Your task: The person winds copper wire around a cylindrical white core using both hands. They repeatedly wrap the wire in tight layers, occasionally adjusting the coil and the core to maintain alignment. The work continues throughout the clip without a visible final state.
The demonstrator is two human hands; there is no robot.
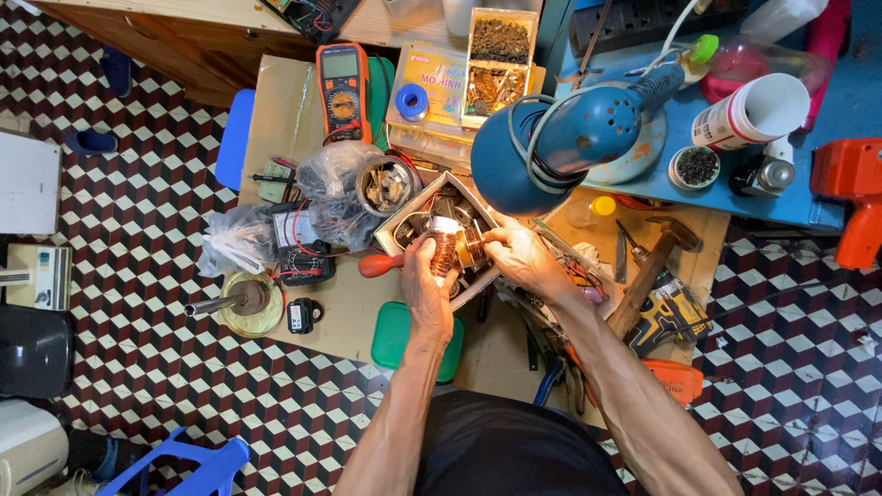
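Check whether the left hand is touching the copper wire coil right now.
Touching. The head view shows the left hand wrapped around the copper wire coil, fingers against its windings.

Blue lamp (pixel 551 147) hides part of the box (pixel 404 225).
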